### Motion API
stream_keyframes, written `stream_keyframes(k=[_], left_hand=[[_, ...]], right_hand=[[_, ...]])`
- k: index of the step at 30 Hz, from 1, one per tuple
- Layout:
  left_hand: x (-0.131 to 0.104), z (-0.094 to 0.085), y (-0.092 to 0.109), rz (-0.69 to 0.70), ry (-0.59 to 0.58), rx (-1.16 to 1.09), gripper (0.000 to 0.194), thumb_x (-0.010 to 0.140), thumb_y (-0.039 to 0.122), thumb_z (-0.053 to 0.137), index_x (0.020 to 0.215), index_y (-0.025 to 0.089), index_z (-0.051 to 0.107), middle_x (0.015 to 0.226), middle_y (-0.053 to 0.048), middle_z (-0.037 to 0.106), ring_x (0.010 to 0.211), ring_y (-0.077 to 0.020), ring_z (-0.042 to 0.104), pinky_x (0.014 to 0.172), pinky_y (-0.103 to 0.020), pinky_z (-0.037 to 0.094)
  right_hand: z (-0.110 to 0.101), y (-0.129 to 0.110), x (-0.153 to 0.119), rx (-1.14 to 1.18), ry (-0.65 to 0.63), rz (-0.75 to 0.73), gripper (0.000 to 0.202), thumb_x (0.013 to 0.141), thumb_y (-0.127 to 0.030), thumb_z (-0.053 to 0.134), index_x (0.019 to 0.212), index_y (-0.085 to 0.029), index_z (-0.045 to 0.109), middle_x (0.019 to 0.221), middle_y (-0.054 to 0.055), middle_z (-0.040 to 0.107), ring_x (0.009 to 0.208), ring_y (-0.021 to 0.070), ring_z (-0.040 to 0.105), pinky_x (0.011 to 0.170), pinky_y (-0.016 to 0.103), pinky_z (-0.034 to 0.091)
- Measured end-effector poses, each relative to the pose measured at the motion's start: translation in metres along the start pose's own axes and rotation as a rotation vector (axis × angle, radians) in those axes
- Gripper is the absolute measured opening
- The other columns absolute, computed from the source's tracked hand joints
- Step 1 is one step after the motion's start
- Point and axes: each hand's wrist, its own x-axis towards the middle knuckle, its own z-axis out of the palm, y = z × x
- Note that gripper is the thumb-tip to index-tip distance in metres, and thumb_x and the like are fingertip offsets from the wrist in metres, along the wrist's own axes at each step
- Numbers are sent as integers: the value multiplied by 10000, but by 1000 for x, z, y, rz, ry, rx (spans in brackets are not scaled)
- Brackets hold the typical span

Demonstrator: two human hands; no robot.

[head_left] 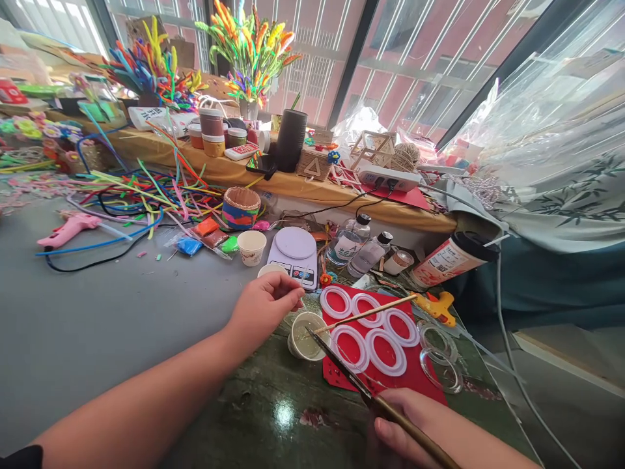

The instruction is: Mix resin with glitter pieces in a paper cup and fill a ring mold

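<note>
Right hand (415, 423), partly cut off, dips brush (342, 361) into cup (306, 336).

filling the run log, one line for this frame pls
left hand: beside small cup | right hand: holds brush, tip at cup | white rings on red sheet

Sunlit windows (415, 58) behind cluttered table (73, 326)

Near the small cup (306, 337), the right hand (415, 426) was cut off by the bottom edge, so its grip on the brush (371, 395) (only the thumb showed) could not be judged. The left hand (266, 306), just above that cup, curled its fingertips out of sight. The cup's contents were unclear.
</note>
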Motion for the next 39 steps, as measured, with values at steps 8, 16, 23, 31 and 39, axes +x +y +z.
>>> stream_keyframes(k=[8, 16, 23, 31, 39], left_hand=[[-2, -3, 2, 64, 10, -31, 277, 811, 434, 909, 869, 209, 758, 767, -18, 786, 734, -187, 784, 713, -287, 633], [-8, -2, 18, 297, 155, -61, 314, 822, 453, 918, 889, 196, 751, 744, -15, 788, 684, -170, 775, 672, -268, 634], [-1, -44, 68, 388, 343, 101, 258, 827, 407, 876, 916, 197, 756, 761, -3, 772, 682, -155, 753, 707, -274, 640], [6, -167, 101, 83, 315, 531, 536, 726, 633, 920, 889, 157, 733, 743, 4, 743, 669, -143, 678, 687, -281, 597], [17, -178, 67, 21, 232, 1073, 277, 739, 477, 753, 809, 210, 776, 783, -81, 801, 777, -323, 739, 717, -393, 543]], right_hand=[[11, 13, 3, 49, 112, 58, 836, 681, -1019, 678, 920, -220, 616, 696, 13, 640, 576, 151, 558, 527, 262, 369], [3, -29, -22, -499, 418, 89, 437, 826, -626, 812, 781, -231, 632, 776, 32, 693, 689, 202, 545, 601, 311, 327], [12, -42, -31, -607, 440, 80, 473, 845, -675, 773, 773, -245, 589, 793, 46, 719, 711, 237, 607, 606, 337, 316], [10, -39, -27, -645, 473, 33, 447, 864, -675, 752, 846, -232, 690, 862, 81, 801, 785, 296, 730, 609, 343, 388], [7, -50, -33, -849, 597, 29, 445, 892, -588, 778, 1046, -171, 780, 1055, 185, 848, 1003, 444, 800, 765, 437, 522]])
